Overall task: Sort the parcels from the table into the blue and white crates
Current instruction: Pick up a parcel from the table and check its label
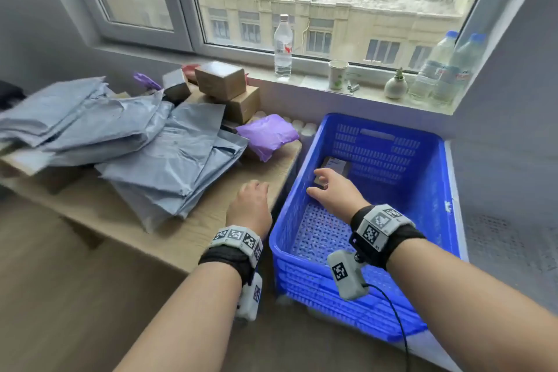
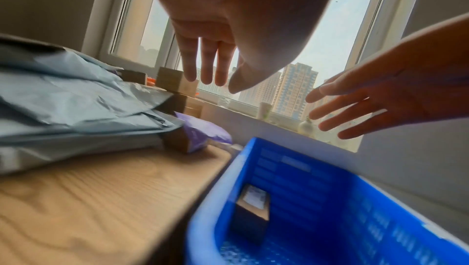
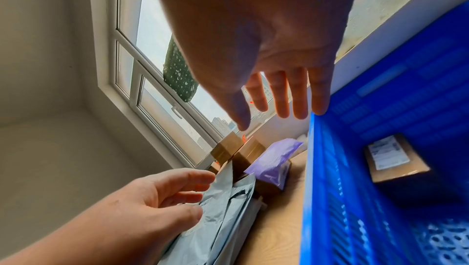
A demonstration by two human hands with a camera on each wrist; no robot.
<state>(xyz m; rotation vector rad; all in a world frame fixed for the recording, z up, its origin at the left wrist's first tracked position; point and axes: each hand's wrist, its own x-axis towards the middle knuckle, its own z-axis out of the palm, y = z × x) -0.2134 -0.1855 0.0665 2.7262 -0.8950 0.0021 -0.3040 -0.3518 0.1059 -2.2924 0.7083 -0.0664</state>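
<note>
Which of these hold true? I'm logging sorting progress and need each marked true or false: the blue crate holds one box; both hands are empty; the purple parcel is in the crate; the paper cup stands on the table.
1. The blue crate holds one cardboard box. True.
2. The left hand and right hand hold nothing. True.
3. The purple parcel lies in the crate. False: it lies on the table.
4. The paper cup stands on the table. False: it stands on the windowsill.
</note>
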